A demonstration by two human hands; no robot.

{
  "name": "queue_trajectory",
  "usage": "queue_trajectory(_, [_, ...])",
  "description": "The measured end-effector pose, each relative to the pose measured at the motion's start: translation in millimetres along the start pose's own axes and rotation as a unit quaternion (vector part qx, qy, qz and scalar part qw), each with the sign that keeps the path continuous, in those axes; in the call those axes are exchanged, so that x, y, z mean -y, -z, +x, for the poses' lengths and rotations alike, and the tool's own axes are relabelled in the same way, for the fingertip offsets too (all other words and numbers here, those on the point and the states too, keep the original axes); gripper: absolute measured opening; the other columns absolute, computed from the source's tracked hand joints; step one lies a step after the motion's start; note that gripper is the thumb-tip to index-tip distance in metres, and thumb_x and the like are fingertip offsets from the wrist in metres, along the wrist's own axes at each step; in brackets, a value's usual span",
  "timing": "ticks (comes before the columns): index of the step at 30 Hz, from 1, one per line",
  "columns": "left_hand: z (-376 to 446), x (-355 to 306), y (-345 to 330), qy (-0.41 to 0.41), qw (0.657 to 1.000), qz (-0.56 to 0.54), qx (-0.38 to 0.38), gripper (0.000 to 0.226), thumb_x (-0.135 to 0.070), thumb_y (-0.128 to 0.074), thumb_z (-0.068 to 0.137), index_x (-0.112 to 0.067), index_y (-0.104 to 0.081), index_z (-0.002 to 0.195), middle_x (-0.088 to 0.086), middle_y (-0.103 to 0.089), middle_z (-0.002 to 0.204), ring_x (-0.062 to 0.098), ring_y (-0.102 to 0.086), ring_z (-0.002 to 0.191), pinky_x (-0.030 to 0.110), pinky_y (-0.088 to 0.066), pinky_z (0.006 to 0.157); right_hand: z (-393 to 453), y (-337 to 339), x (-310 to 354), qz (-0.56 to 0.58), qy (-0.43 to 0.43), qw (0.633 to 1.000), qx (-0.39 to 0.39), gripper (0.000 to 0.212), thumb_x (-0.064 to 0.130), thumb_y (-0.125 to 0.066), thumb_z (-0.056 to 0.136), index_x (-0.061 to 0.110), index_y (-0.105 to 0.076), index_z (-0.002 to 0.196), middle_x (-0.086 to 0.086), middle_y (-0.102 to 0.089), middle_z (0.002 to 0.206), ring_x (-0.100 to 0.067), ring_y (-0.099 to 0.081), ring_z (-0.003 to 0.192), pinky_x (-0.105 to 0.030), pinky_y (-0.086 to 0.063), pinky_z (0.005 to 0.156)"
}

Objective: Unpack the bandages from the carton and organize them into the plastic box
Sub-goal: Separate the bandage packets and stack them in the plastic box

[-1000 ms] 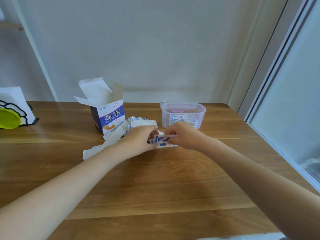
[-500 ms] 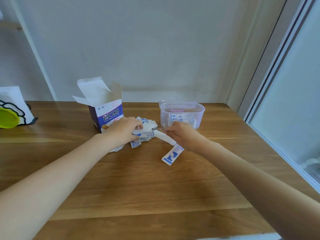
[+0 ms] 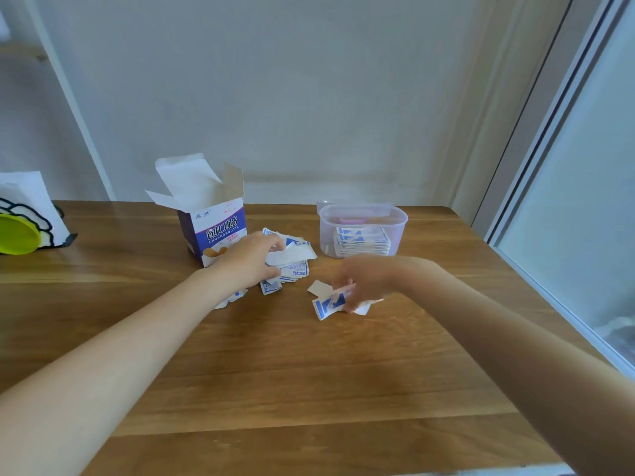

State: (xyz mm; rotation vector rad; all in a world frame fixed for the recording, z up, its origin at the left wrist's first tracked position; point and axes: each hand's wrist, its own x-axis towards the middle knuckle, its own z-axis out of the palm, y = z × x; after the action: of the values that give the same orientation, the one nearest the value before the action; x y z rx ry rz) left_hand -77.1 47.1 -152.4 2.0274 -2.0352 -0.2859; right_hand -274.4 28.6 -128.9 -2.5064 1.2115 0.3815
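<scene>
A: What sits nearest the bottom of the frame?

B: Bare wooden table, with both forearms coming in from the lower corners. Just right of centre, the right hand is blurred, its fingers curled down onto a blue-and-white bandage lying on the wood; it seems to pinch it, though the blur hides the exact hold.

A: And the other hand?

B: Left of centre, a little higher, the left hand rests on the loose pile of bandages, fingers bent over the wrappers, with one white strip sticking out from under its fingertips.

A: Farther back?

B: The open carton stands upright just behind the left hand, flaps up. To the right of the pile, the clear plastic box holds a neat stack of bandages. At the far left edge, a white paper and a yellow-green disc.
</scene>
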Motion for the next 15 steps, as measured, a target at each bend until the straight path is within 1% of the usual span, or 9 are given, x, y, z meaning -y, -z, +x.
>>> queue_trajectory(1, [-0.9, -0.1, 0.6, 0.0, 1.0, -0.013, -0.001, 0.044, -0.02, -0.063, 0.086, -0.02, -0.049, 0.128, 0.003, -0.05, 0.134, 0.017, -0.051, 0.118, 0.025, -0.041, 0.087, 0.5, -0.8, 0.7, 0.008, -0.003, 1.0, -0.007, 0.011, 0.015, -0.061, 0.086, 0.02, -0.057, 0.095, 0.005, -0.055, 0.097, -0.021, -0.052, 0.096, -0.023, -0.04, 0.069])
queue_trajectory(2, [-1.9, -0.6, 2.4, 0.002, 1.0, -0.02, -0.006, 0.042, -0.019, -0.062, 0.087, -0.019, -0.05, 0.127, 0.003, -0.051, 0.133, 0.017, -0.051, 0.118, 0.024, -0.04, 0.087, 0.5, -1.4, 1.0, 0.021, -0.005, 1.0, -0.02, 0.013, 0.014, -0.06, 0.087, 0.021, -0.056, 0.096, 0.006, -0.053, 0.095, -0.019, -0.049, 0.094, -0.024, -0.04, 0.069])
queue_trajectory(4, [-3.4, -1.4, 5.9, 0.008, 0.999, -0.028, -0.012, 0.035, -0.021, -0.061, 0.088, -0.017, -0.056, 0.122, 0.002, -0.058, 0.123, 0.016, -0.053, 0.113, 0.024, -0.039, 0.084, 1.4, -3.1, -0.6, 0.065, -0.014, 0.997, -0.045, 0.033, 0.013, -0.059, 0.087, 0.02, -0.05, 0.118, 0.003, -0.053, 0.106, -0.018, -0.048, 0.097, -0.026, -0.041, 0.075])
queue_trajectory(6, [-2.6, 1.6, 8.3, 0.005, 0.999, -0.046, -0.026, 0.015, -0.022, -0.056, 0.09, -0.014, -0.065, 0.098, 0.002, -0.06, 0.096, 0.017, -0.056, 0.09, 0.028, -0.039, 0.074, 2.0, -4.4, -1.5, 0.102, -0.017, 0.992, -0.065, 0.046, 0.012, -0.057, 0.089, 0.019, -0.041, 0.131, -0.001, -0.054, 0.116, -0.019, -0.05, 0.102, -0.027, -0.041, 0.08])
queue_trajectory(8, [-0.2, 5.7, 11.0, 0.014, 0.997, -0.062, -0.05, 0.031, -0.02, -0.048, 0.093, -0.01, -0.053, 0.064, 0.007, -0.052, 0.074, 0.016, -0.043, 0.059, 0.03, -0.031, 0.059, 2.7, -4.9, -0.8, 0.112, -0.026, 0.99, -0.08, 0.04, 0.012, -0.049, 0.093, 0.013, -0.04, 0.132, -0.002, -0.054, 0.109, -0.018, -0.049, 0.097, -0.025, -0.039, 0.077])
queue_trajectory(9, [0.1, 7.9, 12.2, 0.023, 0.997, -0.053, -0.058, 0.036, -0.019, -0.046, 0.094, -0.009, -0.045, 0.059, 0.008, -0.049, 0.073, 0.015, -0.035, 0.052, 0.028, -0.027, 0.055, 4.1, -5.2, -0.5, 0.124, -0.031, 0.988, -0.087, 0.034, 0.012, -0.044, 0.095, 0.01, -0.043, 0.13, -0.002, -0.053, 0.107, -0.017, -0.047, 0.095, -0.024, -0.038, 0.076])
queue_trajectory(11, [-0.9, 10.7, 15.2, 0.031, 0.996, -0.038, -0.075, 0.032, -0.019, -0.045, 0.096, -0.009, -0.049, 0.066, 0.008, -0.053, 0.075, 0.015, -0.043, 0.051, 0.026, -0.026, 0.052, 6.8, -4.7, -1.1, 0.164, -0.037, 0.98, -0.104, 0.023, 0.011, -0.038, 0.098, 0.007, -0.052, 0.116, 0.0, -0.054, 0.101, -0.016, -0.046, 0.093, -0.024, -0.038, 0.076])
queue_trajectory(13, [-3.3, 12.6, 18.8, 0.037, 0.994, -0.046, -0.095, 0.029, -0.02, -0.044, 0.097, -0.006, -0.059, 0.077, 0.007, -0.06, 0.07, 0.017, -0.064, 0.07, 0.025, -0.035, 0.056, 6.7, -1.5, 0.4, 0.18, -0.034, 0.974, -0.135, 0.019, 0.012, -0.038, 0.098, 0.011, -0.054, 0.087, 0.005, -0.051, 0.082, -0.017, -0.047, 0.084, -0.02, -0.036, 0.064])
queue_trajectory(15, [-5.8, 12.6, 23.8, 0.04, 0.99, -0.036, -0.13, 0.027, -0.022, -0.046, 0.096, -0.007, -0.067, 0.089, 0.007, -0.063, 0.071, 0.022, -0.066, 0.078, 0.028, -0.04, 0.062, 4.5, 3.8, 2.3, 0.186, -0.032, 0.964, -0.185, 0.017, 0.013, -0.044, 0.096, 0.009, -0.055, 0.084, 0.005, -0.047, 0.07, -0.016, -0.045, 0.07, -0.018, -0.031, 0.054])
